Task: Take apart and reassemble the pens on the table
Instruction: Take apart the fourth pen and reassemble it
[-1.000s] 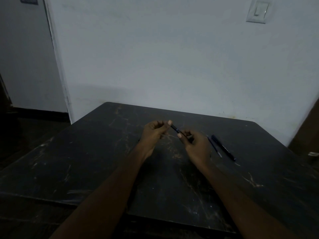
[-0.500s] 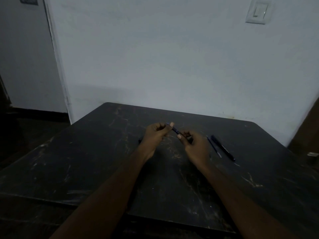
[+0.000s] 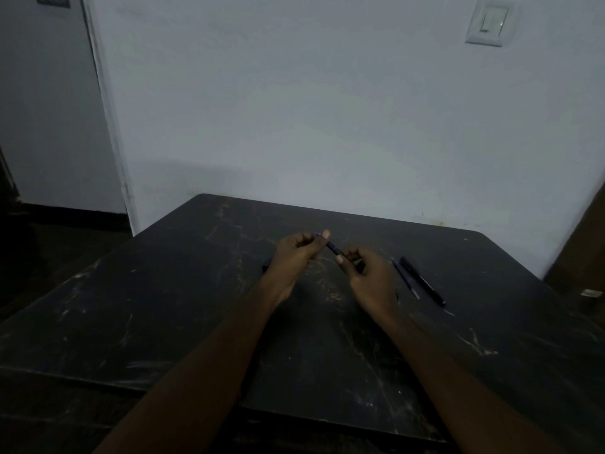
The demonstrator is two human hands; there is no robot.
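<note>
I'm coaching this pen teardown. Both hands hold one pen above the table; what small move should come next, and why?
Probably twist the two ends against each other. The left hand pinches the blue pen at its far end, the right hand at its near end, and it looks whole. A thin refill and a dark pen lie untouched on the table to the right.

Dim room, pale wall (image 3: pixel 327 109), dark tabletop (image 3: pixel 157 306).
Scratched black tabletop butts against the plain wall; white light switch (image 3: pixel 487 23) upper right; second pale wall (image 3: pixel 49 126) with black baseboard (image 3: pixel 72 215) left, dark floor (image 3: pixel 42 253) below.
</note>
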